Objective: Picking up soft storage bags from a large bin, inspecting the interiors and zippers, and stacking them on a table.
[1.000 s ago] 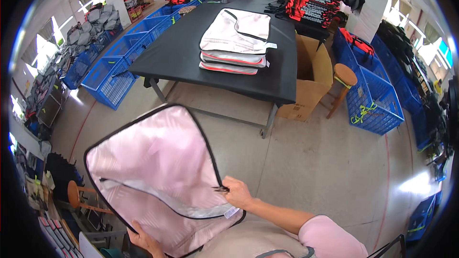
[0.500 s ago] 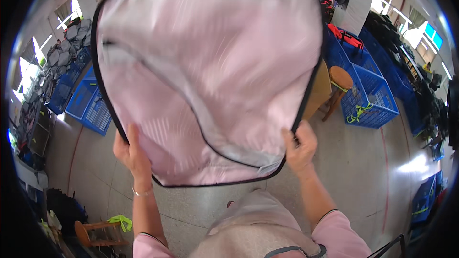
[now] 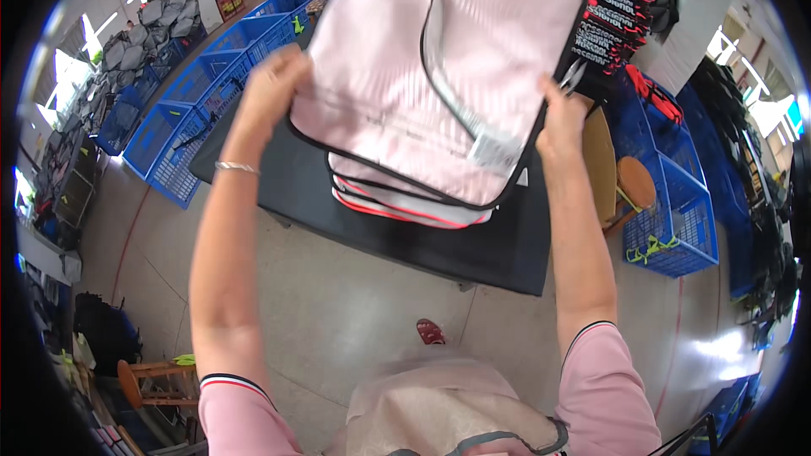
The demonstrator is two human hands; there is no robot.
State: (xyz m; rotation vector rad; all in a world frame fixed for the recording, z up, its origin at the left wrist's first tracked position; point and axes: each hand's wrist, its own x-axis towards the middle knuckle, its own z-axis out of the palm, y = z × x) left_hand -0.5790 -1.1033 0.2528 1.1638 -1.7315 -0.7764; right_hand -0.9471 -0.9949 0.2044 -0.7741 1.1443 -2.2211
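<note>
I see pink panel above table, stack on table. Right hand, toward table's right, pinches panel edge, snips at fingers. Left hand, toward table's left, blurred; can't tell its grip.

Left arm and right arm outstretched, left fingers curled, blurred, right fingers pinching

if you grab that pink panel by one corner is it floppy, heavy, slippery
Probably floppy: the panel looks like thin cloth, though its black border may stiffen the rim slightly. Likely light, being so thin. Its sheen hints it may slip.
</note>
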